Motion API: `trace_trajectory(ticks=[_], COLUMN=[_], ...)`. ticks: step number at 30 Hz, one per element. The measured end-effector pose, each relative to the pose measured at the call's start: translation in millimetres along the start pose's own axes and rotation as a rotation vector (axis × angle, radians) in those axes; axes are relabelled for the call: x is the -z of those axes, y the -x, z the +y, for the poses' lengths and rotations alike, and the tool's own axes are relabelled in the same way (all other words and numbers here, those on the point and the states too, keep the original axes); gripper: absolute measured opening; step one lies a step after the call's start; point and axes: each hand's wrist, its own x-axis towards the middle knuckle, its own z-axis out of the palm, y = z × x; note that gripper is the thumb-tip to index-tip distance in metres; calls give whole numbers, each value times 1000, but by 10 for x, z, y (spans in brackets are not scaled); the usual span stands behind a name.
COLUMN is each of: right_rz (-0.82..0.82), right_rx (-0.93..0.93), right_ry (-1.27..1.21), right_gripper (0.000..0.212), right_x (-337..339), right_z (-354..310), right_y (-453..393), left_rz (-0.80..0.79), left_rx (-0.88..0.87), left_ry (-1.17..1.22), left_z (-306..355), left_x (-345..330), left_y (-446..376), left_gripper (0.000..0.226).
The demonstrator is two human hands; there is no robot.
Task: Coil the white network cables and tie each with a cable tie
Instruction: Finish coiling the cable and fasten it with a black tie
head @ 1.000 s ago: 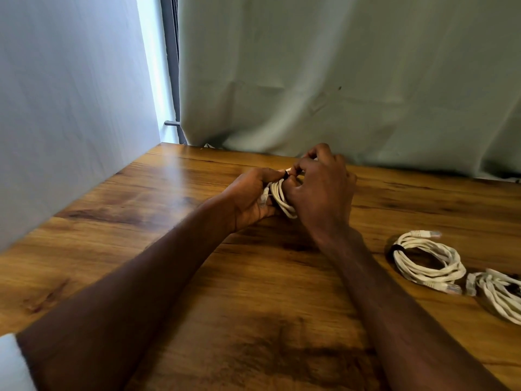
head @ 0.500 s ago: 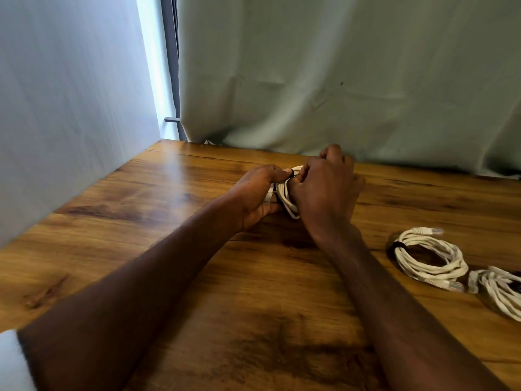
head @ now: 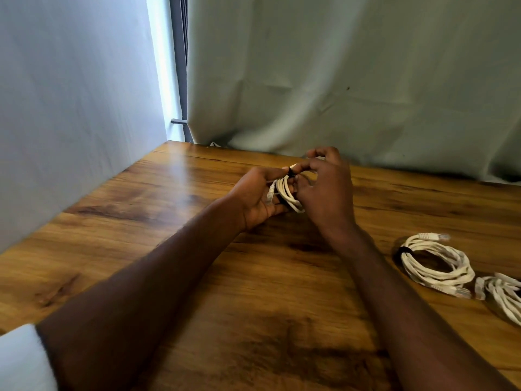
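Note:
A coiled white network cable [head: 286, 193] stands between my two hands above the wooden table [head: 169, 221]. My left hand [head: 255, 197] cups the coil from the left, its thumb on top. A black cable tie [head: 291, 173] wraps the top of the coil. My right hand [head: 324, 190] pinches at that tie with thumb and forefinger, the other fingers raised. Most of the coil is hidden behind my right hand.
Two more white coils lie on the table at the right: one [head: 437, 263] bound with a black tie, another [head: 504, 297] partly cut off by the frame edge. Pale curtains [head: 338, 80] hang close behind the table and along its left side.
My right hand has opened its curled fingers and now pinches at the black tie on top of the coil. The coil and left hand have barely moved.

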Motion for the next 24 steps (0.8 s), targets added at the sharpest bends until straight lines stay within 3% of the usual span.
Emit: trace_trajectory(ticks=[6,11,17,24], right_rz=[92,84,61,50], right_rx=[5,0,-10,53], right_ry=[-138,-70,-5,61], right_gripper=[17,13,16,21], right_x=[15,62,96,97], right_z=[-19,-37,-52,-56], right_y=[-11,-7,37,36], left_rz=[-19,-40,-65,-135], left_rx=[48,68,74,59], left_ry=[78,110,93,98], left_z=[39,36,23,-7], left_x=[41,68,76,100], left_y=[-67,-74,-65,-69], left_gripper=[26,24,40,27])
